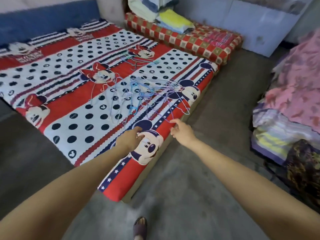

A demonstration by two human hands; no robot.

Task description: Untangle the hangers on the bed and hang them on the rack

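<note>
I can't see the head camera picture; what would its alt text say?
Two bare arms reach toward a tangled pile of thin wire hangers lying on a low bed with a red, white and navy cartoon-mouse cover. The right hand touches a purple hanger at the bed's edge; the left hand hovers open over the cover. Folded cloths sit behind.

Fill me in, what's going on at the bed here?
A person is reaching both arms toward a tangle of wire hangers lying on the cartoon-print bed. The right hand is at the near tip of a purple hanger at the bed's edge, though whether it grips it is unclear. The left hand hovers over the bedcover, holding nothing. A smaller hanger clump lies farther back. No rack is in view, so nothing is hung yet.
</note>
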